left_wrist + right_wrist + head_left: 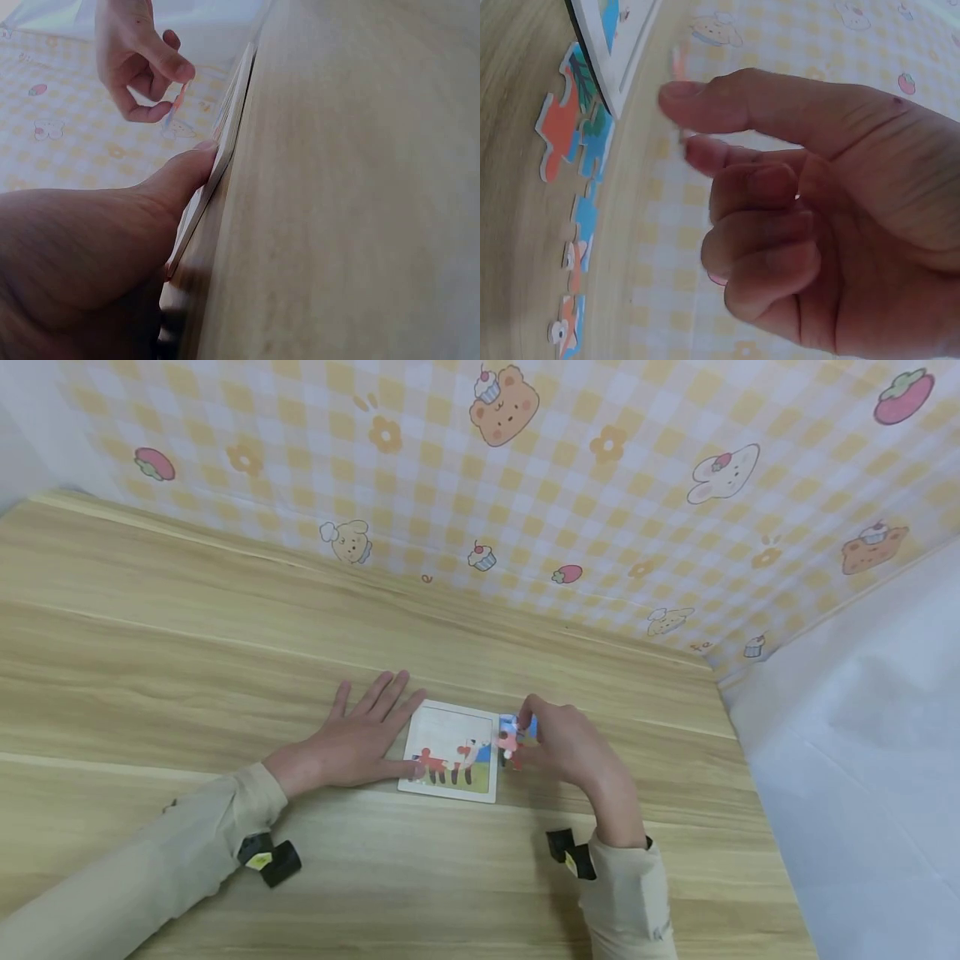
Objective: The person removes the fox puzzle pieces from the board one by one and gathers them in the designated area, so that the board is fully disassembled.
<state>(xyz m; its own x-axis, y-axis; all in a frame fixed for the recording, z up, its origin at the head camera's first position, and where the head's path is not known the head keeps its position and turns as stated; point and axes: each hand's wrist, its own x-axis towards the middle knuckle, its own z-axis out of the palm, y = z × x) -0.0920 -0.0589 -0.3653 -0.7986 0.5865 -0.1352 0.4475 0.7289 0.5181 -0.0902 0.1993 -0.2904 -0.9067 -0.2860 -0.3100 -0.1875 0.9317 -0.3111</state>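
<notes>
A square jigsaw board (457, 724) with a white rim lies on the table. Its lower part holds joined pieces showing orange animal legs on green, while the upper part is bare backing. My left hand (351, 748) rests beside it with fingers spread, the thumb pressing on the board's lower left corner. Just right of the board, my right hand (576, 750) pinches a small jigsaw piece (178, 105) between thumb and index finger, above the table. The other fingers are curled in, as the right wrist view shows. The held piece appears edge-on and blurred there.
Several loose jigsaw pieces (560, 124) in orange, blue and green lie on the wooden table (375, 868) by the board's right side. A yellow checked cloth (427, 485) hangs behind the table. White cloth (855, 735) is at the right.
</notes>
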